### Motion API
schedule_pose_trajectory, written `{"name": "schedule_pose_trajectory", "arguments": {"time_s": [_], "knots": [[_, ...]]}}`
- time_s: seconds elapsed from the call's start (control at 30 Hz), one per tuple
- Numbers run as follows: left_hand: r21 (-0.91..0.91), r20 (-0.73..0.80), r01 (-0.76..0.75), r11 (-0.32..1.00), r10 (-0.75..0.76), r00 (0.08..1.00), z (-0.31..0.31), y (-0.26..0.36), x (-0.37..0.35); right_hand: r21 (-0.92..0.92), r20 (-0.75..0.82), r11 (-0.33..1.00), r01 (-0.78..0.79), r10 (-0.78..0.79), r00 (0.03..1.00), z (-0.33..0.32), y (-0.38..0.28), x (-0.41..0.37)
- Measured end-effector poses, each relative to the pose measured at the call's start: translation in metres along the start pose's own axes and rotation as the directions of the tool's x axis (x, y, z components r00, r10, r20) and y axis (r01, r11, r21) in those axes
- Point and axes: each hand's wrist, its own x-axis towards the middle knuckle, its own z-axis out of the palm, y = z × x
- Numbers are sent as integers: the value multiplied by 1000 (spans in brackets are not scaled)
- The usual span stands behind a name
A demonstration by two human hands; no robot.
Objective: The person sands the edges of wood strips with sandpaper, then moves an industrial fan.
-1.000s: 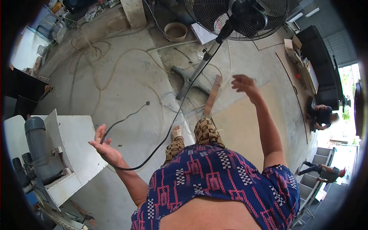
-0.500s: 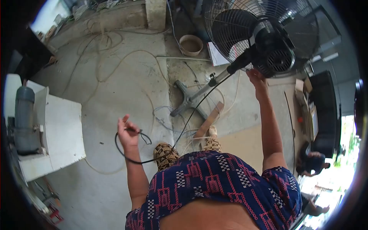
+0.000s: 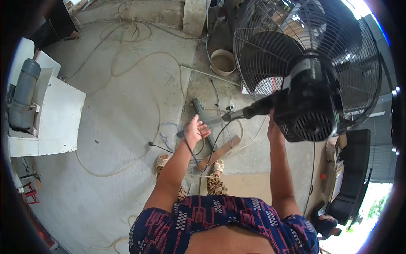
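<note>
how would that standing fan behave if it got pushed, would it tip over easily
The fan looks top-heavy: its bulky motor housing rides on a slim pole. A high push might tip it, though the spread legs of its base should resist somewhat. The thin, looping cord looks floppy and may trail or snag.

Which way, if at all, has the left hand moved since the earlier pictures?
Yes: the left hand has moved rightward, away from the white cabinet, toward the fan stand.
</note>
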Motion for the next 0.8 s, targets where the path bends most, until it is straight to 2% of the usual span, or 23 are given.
{"name": "schedule_pose_trajectory", "arguments": {"time_s": [0.03, 0.07, 0.1, 0.13, 0.2, 0.27, 0.3, 0.33, 0.4, 0.5, 0.6, 0.67, 0.7, 0.8], "knots": [[12, -35, 41, 999, -40, 999, 9, -6, 17, -291, 82, 953, 83, -62, 995, -10, 3, 1], [18, -70, 82, 996, -81, 994, 18, -13, 34, -543, 164, 817, 193, -123, 979, -19, 5, 3], [32, -47, 103, 994, -101, 994, 23, -23, 57, -290, 171, 952, 101, -52, 984, 24, -17, 5], [73, -96, 85, 994, -78, 992, 41, -28, 54, -13, 200, 1000, -19, 22, 980, 49, -25, 8], [129, 136, 134, 982, -152, 979, 41, -42, 85, -7, 207, 996, -84, 83, 975, 45, -19, 7], [148, 242, 86, 985, -120, 963, 55, -50, 87, -6, 238, 980, -198, 193, 952, 48, -17, 8], [132, 196, 58, 989, -83, 977, 59, -57, 94, -48, 182, 979, -197, 203, 962, 46, -12, 9], [219, 127, 53, 974, -82, 989, 56, -62, 111, -53, 196, 981, -185, 192, 962, 47, -9, 11], [440, 49, -51, 897, 33, 998, 49, -72, 132, -60, 206, 985, -162, 171, 964, 51, -12, 11], [718, -4, -200, 667, 292, 956, 63, -50, 89, -92, 179, 978, -185, 199, 964, 45, -11, 12], [875, 26, -155, 459, 275, 961, 55, -50, 127, -25, 194, 982, -186, 188, 963, 46, -10, 13], [591, -27, -9, 806, 31, 999, 60, -62, 136, 42, 219, 980, -195, 182, 959, 48, -9, 14], [404, -8, 90, 910, -95, 995, 64, -65, 135, 61, 221, 979, -196, 178, 959, 48, -7, 15], [321, 186, 51, 946, -116, 976, 60, -65, 138, 79, 218, 977, -198, 177, 960, 43, -8, 16]]}}
